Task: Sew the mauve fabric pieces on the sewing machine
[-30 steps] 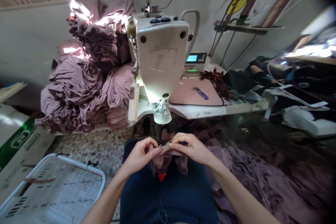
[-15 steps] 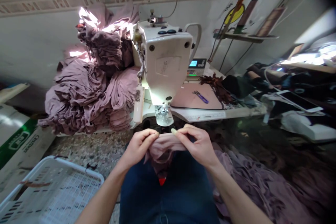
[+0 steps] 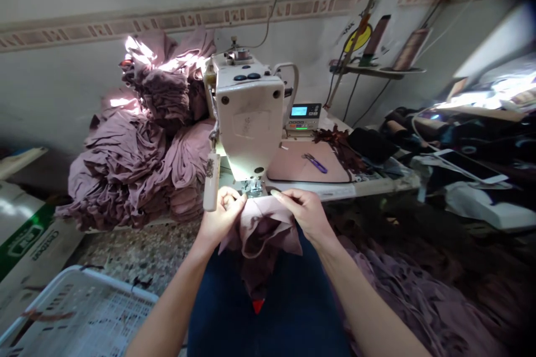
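My left hand (image 3: 220,216) and my right hand (image 3: 304,211) both pinch the top edge of a mauve fabric piece (image 3: 262,228). They hold that edge right at the presser foot (image 3: 252,186) of a white sewing machine (image 3: 247,118). The rest of the piece hangs down over my lap in dark blue jeans (image 3: 268,312). A small red tag (image 3: 258,305) shows at the cloth's lower end.
A tall heap of mauve fabric (image 3: 142,139) fills the table left of the machine. Purple snips (image 3: 315,163) lie on a pink mat (image 3: 307,163) to its right, near a lit control panel (image 3: 302,113). A white plastic basket (image 3: 79,315) stands lower left; more mauve cloth (image 3: 410,295) lies at right.
Both hands have lifted the fabric piece from my lap up and forward to the machine's presser foot. The view has tilted upward.
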A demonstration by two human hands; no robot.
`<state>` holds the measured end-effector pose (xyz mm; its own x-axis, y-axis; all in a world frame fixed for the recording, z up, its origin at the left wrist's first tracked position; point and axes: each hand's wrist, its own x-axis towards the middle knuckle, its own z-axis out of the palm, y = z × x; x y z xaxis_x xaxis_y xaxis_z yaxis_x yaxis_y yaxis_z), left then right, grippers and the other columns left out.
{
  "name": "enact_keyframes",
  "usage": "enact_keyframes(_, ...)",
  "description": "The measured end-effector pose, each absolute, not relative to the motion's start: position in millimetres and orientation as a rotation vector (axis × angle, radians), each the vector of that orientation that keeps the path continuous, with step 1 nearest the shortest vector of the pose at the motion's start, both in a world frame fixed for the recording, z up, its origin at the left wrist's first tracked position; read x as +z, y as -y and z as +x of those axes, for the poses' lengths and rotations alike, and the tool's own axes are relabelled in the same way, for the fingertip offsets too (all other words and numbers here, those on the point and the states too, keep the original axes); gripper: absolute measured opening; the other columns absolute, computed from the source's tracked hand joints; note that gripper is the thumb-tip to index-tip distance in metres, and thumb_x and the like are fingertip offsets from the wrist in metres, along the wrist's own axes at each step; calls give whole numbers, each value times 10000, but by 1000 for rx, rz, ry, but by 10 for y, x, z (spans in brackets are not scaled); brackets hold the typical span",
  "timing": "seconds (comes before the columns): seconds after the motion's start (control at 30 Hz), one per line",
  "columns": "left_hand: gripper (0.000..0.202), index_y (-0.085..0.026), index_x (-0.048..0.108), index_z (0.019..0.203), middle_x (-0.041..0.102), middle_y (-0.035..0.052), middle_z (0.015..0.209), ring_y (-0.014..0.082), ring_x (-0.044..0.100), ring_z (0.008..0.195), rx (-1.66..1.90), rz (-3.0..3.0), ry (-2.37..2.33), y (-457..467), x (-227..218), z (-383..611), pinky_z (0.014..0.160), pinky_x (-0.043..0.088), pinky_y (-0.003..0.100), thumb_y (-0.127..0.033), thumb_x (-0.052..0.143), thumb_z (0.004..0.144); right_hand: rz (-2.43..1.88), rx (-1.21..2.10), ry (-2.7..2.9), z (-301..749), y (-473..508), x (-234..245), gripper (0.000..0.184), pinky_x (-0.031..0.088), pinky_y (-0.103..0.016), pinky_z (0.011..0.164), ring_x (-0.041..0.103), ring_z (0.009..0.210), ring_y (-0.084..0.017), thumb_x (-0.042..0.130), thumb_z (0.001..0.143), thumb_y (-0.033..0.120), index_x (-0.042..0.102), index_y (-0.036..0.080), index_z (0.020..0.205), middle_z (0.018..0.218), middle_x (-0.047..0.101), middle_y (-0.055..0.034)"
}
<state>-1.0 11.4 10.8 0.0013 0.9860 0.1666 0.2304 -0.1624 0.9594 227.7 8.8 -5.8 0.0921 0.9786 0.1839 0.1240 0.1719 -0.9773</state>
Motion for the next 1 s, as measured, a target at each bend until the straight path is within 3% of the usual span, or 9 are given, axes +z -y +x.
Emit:
enact_keyframes(0.17, 375, -213, 568, 924, 310, -110, 605, 99, 299, 516, 1300, 1406, -1159, -270, 12, 62, 537, 234, 235, -493, 816, 899, -1218, 903, 1277, 2327, -217, -68, 389, 398, -296, 594, 556, 641, -189, 803, 839, 533, 778, 176, 686, 654, 694, -29)
enact_keyframes(0.4, 440, -208, 555, 902, 298, -116, 582, 88, 248, 509, 1266, 1369, -1073, -343, 61, 121, 543, 182, 244, -538, 845, 878, -1205, 902, 1257, 2379, -290, -164, 394, 444, -304, 637, 616, 678, -203, 820, 833, 545, 813, 167, 721, 699, 741, -40)
enact_keyframes(0.57, 449, -206, 566, 952, 404, -99, 612, 85, 330, 515, 1260, 1244, -1110, -236, 13, 45, 527, 252, 210, -559, 834, 875, -1200, 936, 1192, 2361, -243, -337, 438, 473, -314, 677, 625, 689, -202, 846, 818, 596, 799, 172, 719, 689, 727, -27)
enact_keyframes(0.7, 418, -179, 635, 911, 413, -95, 575, 92, 380, 520, 1277, 1363, -1343, -98, -56, -199, 520, 287, 201, -540, 839, 858, -1213, 888, 1076, 2348, -48, -573, 432, 490, -315, 670, 624, 671, -198, 888, 781, 603, 827, 177, 824, 744, 760, -42)
enact_keyframes(0.77, 406, -174, 660, 874, 474, -79, 579, 102, 430, 530, 1290, 1406, -1434, -46, -61, -339, 527, 332, 202, -524, 861, 825, -1213, 858, 1000, 2298, 114, -688, 450, 433, -296, 577, 533, 561, -158, 837, 849, 618, 788, 186, 733, 660, 709, -28)
enact_keyframes(0.87, 397, -168, 686, 842, 592, -38, 651, 119, 514, 577, 1315, 1393, -1472, -11, -23, -466, 555, 402, 205, -510, 881, 789, -1139, 952, 969, 2107, 345, -791, 622, 372, -295, 506, 444, 480, -133, 706, 952, 680, 674, 199, 559, 552, 623, -26)
enact_keyframes(0.93, 390, -165, 700, 840, 632, -17, 697, 130, 551, 613, 1341, 1383, -1478, -16, -2, -472, 572, 425, 208, -512, 874, 793, -1071, 1141, 1035, 1908, 432, -794, 595, 431, -293, 534, 508, 522, -151, 723, 927, 713, 729, 196, 632, 580, 636, -26)
enact_keyframes(1.0, 388, -163, 713, 839, 630, -13, 692, 136, 556, 621, 1349, 1414, -1496, -33, -10, -434, 578, 426, 211, -524, 854, 819, -989, 1367, 1069, 1696, 457, -748, 554, 508, -294, 601, 590, 613, -173, 776, 866, 749, 807, 196, 839, 692, 687, -24)
